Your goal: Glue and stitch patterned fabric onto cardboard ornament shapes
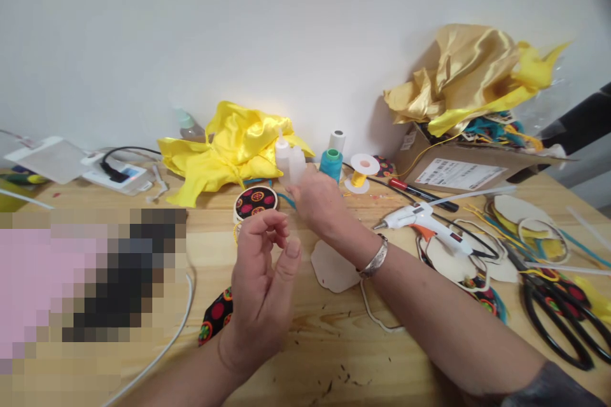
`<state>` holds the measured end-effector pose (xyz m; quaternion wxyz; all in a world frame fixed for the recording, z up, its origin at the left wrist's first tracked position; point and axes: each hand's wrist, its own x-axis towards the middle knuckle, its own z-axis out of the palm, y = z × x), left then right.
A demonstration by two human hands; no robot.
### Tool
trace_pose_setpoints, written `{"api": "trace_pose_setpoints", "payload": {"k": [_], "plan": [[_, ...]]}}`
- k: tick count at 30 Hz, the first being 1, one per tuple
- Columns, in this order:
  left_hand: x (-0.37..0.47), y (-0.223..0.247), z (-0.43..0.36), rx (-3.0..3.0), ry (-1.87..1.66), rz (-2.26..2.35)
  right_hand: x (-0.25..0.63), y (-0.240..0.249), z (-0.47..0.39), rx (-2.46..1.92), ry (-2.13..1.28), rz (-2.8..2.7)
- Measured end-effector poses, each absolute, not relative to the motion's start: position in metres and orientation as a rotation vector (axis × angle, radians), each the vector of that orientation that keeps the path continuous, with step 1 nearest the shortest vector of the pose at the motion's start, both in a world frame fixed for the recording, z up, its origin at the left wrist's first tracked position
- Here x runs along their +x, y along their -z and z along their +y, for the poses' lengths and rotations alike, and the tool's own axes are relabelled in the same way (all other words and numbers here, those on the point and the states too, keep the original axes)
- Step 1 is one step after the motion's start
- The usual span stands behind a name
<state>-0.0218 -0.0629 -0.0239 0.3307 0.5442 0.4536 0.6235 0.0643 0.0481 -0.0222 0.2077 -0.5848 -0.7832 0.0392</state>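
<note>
My right hand (321,200) reaches across to the middle of the table, its fingers closed at the lower part of a translucent white plastic bottle (296,164). The fingertips are partly hidden and a little blurred. Just behind stands a white squeeze bottle (281,151) with a pointed nozzle. My left hand (262,280) is raised nearer to me, palm turned inward, fingers loosely curled and thumb apart, with nothing in it. Beyond it lies a round hoop with black patterned fabric (256,202). A black patterned fabric piece (216,318) shows beside my left wrist.
Yellow satin (229,146) lies by the wall, left of a teal thread cone (331,165) and a yellow spool (360,173). At right are a hot glue gun (429,224), black-handled scissors (554,318) and a cardboard box (443,162) heaped with fabric. A white cable (179,324) curves at left.
</note>
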Motion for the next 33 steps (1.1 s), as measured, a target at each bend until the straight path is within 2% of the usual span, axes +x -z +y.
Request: {"api": "trace_pose_setpoints", "payload": {"k": [5, 11, 16, 22, 33], "plan": [[-0.022, 0.024, -0.062, 1.444, -1.626, 1.211, 0.08, 0.006, 0.026, -1.626, -0.073, -2.208], [-0.024, 0.027, -0.063, 1.503, -1.544, 1.298, 0.141, -0.018, 0.002, -1.797, 0.08, -2.175], [-0.024, 0.029, -0.062, 1.472, -1.515, 1.323, 0.169, 0.0, 0.015, -1.808, 0.197, -2.429], [-0.025, 0.029, -0.063, 1.47, -1.498, 1.333, 0.156, 0.022, 0.038, -1.799, 0.215, -2.536], [-0.026, 0.029, -0.063, 1.542, -1.476, 1.349, 0.15, 0.02, 0.043, -1.811, 0.195, -2.563]]}}
